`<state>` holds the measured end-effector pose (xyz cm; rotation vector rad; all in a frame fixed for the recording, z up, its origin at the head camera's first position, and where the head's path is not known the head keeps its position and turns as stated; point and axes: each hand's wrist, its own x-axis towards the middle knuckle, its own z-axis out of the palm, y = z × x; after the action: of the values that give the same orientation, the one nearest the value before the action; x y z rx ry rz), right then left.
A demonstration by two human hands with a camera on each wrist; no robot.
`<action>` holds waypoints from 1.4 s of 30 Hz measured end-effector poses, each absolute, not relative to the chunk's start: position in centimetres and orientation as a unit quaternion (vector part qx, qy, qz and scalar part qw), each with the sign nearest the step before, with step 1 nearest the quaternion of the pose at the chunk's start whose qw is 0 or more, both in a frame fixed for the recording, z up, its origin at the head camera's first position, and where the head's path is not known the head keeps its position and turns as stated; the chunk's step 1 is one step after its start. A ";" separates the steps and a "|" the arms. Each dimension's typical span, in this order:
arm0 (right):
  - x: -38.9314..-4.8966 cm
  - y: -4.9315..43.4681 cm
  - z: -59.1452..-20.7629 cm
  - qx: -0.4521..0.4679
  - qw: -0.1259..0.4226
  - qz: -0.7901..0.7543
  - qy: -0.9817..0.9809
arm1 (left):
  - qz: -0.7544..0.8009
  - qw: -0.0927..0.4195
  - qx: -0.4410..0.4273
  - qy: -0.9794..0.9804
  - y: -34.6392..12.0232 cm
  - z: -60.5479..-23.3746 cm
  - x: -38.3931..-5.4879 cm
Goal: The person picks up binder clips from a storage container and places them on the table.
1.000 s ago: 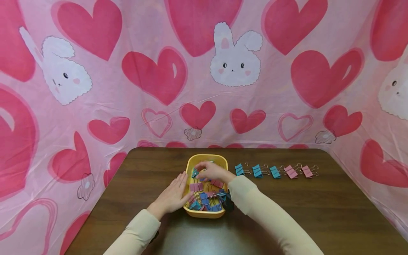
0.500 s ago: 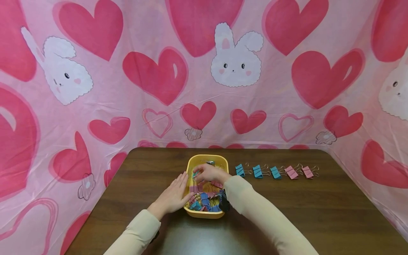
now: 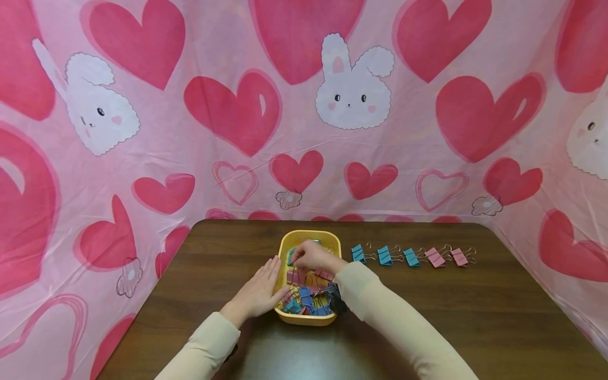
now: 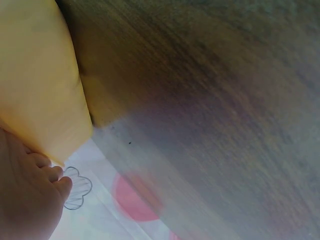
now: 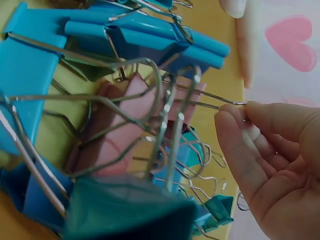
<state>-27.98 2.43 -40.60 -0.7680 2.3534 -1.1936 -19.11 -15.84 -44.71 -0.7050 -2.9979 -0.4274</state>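
Observation:
A yellow tray [image 3: 310, 320] holds a jumble of blue, teal and pink binder clips with wire handles. My right hand [image 3: 313, 255] reaches into it. In the right wrist view, that hand's thumb and index fingertips [image 5: 240, 107] pinch the wire handle of a pink binder clip [image 5: 186, 102], whose body lies among the others. From above, a pink clip [image 3: 295, 276] shows just below the fingers. My left hand [image 3: 256, 289] lies along the tray's left side, fingers straight over the rim and thumb reaching inside; the left wrist view shows the fingers against the tray's outer wall [image 4: 42, 75].
Right of the tray, a row of binder clips stands on the brown wooden table [image 3: 427, 322]: three teal ones, such as the middle teal clip [image 3: 385, 256], then two pink ones, including the outer pink clip [image 3: 459, 257]. A pink heart-patterned cloth [image 3: 404, 142] hangs behind and beside the table.
My right hand's fingers have drawn together over the clips, and a wire handle is now pinched between them. The left hand stays against the tray.

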 end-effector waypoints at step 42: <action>-25.9 18.9 -39.1 -0.113 0.077 -0.729 0.671 | -0.144 0.008 -0.212 -0.967 -15.7 -44.6 -19.1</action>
<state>-25.87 18.89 -39.14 -0.3383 2.0093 -2.1848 -19.11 -15.70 -44.62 -0.6629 -3.0222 -0.4497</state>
